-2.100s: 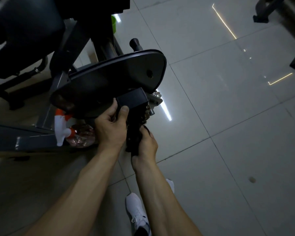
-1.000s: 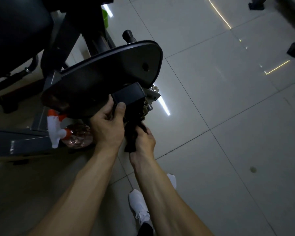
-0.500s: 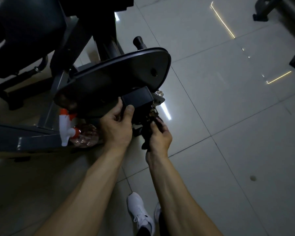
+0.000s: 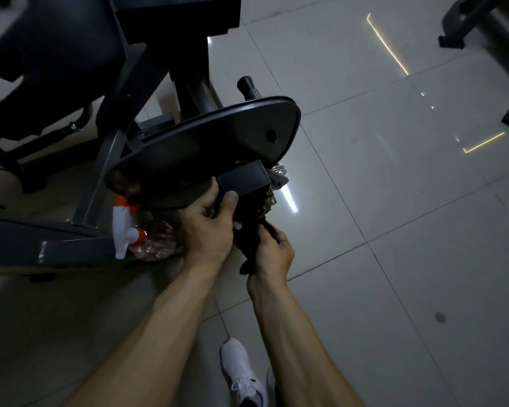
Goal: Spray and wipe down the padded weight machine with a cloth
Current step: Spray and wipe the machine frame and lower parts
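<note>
1. Your left hand [image 4: 207, 230] is closed around the lower edge of the black square bracket [image 4: 243, 179], with the thumb pressed on its near face. The grip looks meant to steady the part while the other hand cleans.
2. Your right hand [image 4: 274, 251], just below the bracket, has its fingers curled round a bunched dark cloth [image 4: 247, 239]. The cloth is pushed up against the dark stem under the bracket. Bunching it probably helps it reach that narrow spot.
3. Touching the bracket's right side is a shiny metal fitting [image 4: 278, 173]. Whether the cloth reaches it is too dark to tell.
4. Directly above the bracket spreads the machine's black oval plate [image 4: 206, 142], tilted down to the left.
5. Left of the bracket and lower down, the spray bottle [image 4: 152, 240] lies with its white and orange trigger head against the grey base rail [image 4: 27, 245]. It is untouched, which leaves both hands free, and it seems within easy reach.
6. Far up and left of the bracket is a dark pad [image 4: 56, 45], blurred.
7. Well below the bracket, your white shoe [image 4: 241, 371] stands on the pale tiled floor [image 4: 394, 230].
</note>
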`<state>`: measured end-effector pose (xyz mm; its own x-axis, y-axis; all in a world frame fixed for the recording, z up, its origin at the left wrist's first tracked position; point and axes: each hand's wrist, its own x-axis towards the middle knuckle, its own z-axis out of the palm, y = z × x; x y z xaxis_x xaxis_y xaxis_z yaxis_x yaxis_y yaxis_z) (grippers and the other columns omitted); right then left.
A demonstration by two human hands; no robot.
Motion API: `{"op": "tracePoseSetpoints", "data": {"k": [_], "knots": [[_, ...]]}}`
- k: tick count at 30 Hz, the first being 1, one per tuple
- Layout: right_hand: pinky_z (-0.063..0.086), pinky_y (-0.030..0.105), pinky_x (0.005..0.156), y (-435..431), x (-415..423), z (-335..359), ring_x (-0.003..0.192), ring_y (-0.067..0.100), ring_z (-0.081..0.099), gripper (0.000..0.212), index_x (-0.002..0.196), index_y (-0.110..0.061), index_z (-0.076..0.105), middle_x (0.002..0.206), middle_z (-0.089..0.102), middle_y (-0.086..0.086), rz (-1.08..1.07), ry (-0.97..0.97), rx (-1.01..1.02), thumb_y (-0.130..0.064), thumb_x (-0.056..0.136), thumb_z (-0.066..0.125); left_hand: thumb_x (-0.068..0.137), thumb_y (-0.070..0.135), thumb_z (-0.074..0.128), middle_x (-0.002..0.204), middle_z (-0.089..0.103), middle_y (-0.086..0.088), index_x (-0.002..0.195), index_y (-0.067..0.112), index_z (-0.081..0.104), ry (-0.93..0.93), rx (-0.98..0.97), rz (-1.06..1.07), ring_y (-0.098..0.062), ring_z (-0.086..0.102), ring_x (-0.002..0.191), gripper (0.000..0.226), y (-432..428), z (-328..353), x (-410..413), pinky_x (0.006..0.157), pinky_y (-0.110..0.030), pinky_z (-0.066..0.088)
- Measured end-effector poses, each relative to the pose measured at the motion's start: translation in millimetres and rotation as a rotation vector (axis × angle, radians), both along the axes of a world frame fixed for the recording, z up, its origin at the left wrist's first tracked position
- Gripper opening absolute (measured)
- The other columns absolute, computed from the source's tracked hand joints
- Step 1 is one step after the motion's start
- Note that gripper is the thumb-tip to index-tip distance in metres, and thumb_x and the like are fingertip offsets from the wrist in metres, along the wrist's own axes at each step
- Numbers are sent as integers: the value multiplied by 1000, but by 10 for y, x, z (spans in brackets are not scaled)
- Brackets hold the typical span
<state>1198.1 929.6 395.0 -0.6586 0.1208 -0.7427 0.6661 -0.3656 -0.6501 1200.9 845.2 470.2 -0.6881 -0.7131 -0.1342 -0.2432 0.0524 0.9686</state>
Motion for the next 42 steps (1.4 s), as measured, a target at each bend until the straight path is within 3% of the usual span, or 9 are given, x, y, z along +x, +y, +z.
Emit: {"op": "tracePoseSetpoints", "data": {"k": [11, 17, 20, 22, 24, 27, 32, 36, 42], "knots": [[51, 28, 51, 36, -19, 48, 93, 44, 73, 12, 106, -14, 70, 103, 75, 25, 9, 14, -59, -17, 95, 72, 97, 3, 67, 103, 56, 35, 137, 13, 52, 14, -11, -14, 32, 53, 96, 44, 13, 8, 21, 86, 3, 39], [49, 32, 63, -170, 32, -23, 62, 23, 62, 21, 107, -8, 69, 75, 68, 11, -137, -455, -390, -10, 103, 48, 95, 10, 70, 113, 59, 30, 139, 5, 58, -53, 39, 11, 26, 55, 102, 46, -28, -8, 29, 93, -3, 43], [56, 43, 79, -172, -206, 120, 91, 32, 70, 34, 119, -4, 68, 103, 73, 19, -214, -515, -475, -4, 100, 40, 95, 15, 72, 125, 67, 9, 140, 8, 59, -93, 141, 53, 7, 63, 111, 47, -56, -37, 64, 97, -14, 50], [60, 44, 66, -184, -397, 296, 94, 35, 68, 41, 113, -8, 69, 111, 70, 14, -218, -566, -383, 4, 88, 40, 98, 18, 68, 123, 69, 3, 138, 9, 61, -134, 180, 105, 5, 64, 108, 42, -41, -29, 146, 88, -8, 51], [57, 38, 47, -144, -505, 506, 75, 31, 65, 44, 99, -9, 68, 97, 65, 11, -218, -540, -271, 12, 80, 35, 101, 18, 63, 123, 69, 4, 134, 11, 65, -194, 184, 162, 6, 63, 105, 34, -24, -25, 230, 82, -4, 47], [52, 33, 36, -46, -564, 761, 68, 30, 65, 30, 97, -4, 68, 81, 64, 12, -172, -456, -135, 12, 91, 43, 100, 14, 62, 121, 71, -2, 125, 10, 71, -320, 252, 207, -15, 65, 114, 27, 2, -53, 287, 89, -18, 45], [54, 33, 40, -94, -596, 1105, 54, 27, 70, 35, 119, -4, 65, 91, 72, 16, -92, -324, -74, 11, 94, 46, 98, 9, 63, 121, 70, -5, 128, 11, 68, -407, 486, 267, -20, 66, 110, 30, 110, -2, 280, 109, -40, 47], [60, 39, 65, 157, -427, 1122, 67, 32, 68, 44, 116, -7, 67, 93, 69, 18, -54, -147, -10, 17, 91, 40, 98, 9, 62, 126, 70, -8, 127, 12, 70, -424, 524, 299, -25, 64, 117, 30, 111, -26, 296, 111, -44, 47], [46, 29, 33, -54, -646, 616, 30, 21, 54, 27, 99, -9, 67, 76, 63, 10, 20, -381, 45, 5, 91, 46, 97, 6, 62, 121, 70, -7, 119, 13, 73, -409, 580, 331, -25, 64, 116, 26, 172, -4, 377, 111, -43, 47]]}}
